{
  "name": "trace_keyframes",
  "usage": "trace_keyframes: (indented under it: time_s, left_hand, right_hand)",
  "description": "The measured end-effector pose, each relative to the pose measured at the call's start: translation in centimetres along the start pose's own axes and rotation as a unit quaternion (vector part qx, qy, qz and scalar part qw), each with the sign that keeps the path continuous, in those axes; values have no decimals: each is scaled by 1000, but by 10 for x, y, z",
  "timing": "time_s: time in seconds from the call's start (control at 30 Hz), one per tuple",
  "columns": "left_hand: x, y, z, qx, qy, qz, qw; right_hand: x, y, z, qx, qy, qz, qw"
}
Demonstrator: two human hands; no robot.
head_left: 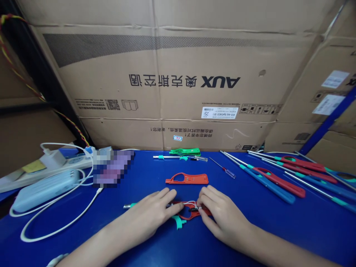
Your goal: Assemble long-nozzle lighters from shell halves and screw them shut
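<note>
On the blue table [178, 244] lies a red handle tool [190, 213] with a metal rod sticking out to the left and a teal trigger piece [178, 222] below it. My left hand [151, 207] lies flat over the rod end, fingers stretched out and pressing down. My right hand [219, 207] rests on the tool's right end, its fingertips pinched at a thin white wire [191, 203] looped over the handle. A loose red handle half [187, 179] lies just beyond the hands.
Behind lie a green handle half [185, 151], a metal rod with a teal piece [169, 157] and a small screwdriver [222, 168]. Several long red and blue rod tools [278, 178] fill the right side. A power strip, a white charger [44, 187] and cables sit left. Cardboard boxes [178, 81] wall the back.
</note>
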State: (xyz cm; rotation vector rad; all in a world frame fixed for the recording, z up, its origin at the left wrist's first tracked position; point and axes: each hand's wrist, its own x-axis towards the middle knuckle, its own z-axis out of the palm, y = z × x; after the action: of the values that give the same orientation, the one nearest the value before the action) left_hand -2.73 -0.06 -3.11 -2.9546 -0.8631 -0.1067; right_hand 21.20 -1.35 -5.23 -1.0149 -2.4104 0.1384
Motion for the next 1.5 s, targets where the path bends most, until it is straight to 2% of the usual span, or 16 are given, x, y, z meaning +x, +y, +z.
trace_keyframes:
  time_s: [0.13,0.27,0.43,0.53,0.63,0.73,0.83,1.17,1.3,1.5]
  left_hand:
    - [-3,-2,-6,-58,3,-15,998]
    - [-5,-4,-14,-130,-17,-39,991]
    - [-6,-6,-19,-171,-32,-61,983]
    - [-7,-7,-21,-196,-22,-63,978]
    - [-6,-6,-24,-209,1,-51,977]
    - [-3,-2,-23,-220,-6,-30,975]
    - [0,2,-20,-216,-15,-15,976]
    - [2,1,-8,-176,13,17,984]
    - [2,1,-6,-183,16,21,983]
    - [8,1,-14,-199,54,2,979]
  right_hand:
    - [1,0,-2,4,-12,0,1000]
    - [0,0,-2,8,-25,-11,1000]
    - [-2,2,0,7,-34,-5,999]
    - [-2,3,0,5,-30,-10,999]
    - [-1,3,0,1,-25,-17,1000]
    - [-1,3,0,-2,-21,-21,1000]
    - [-1,3,0,-1,-14,-25,1000]
    - [-1,4,0,5,-19,-23,1000]
    - [-1,4,-1,12,-25,-28,999]
    - [0,4,-2,-2,-23,-32,999]
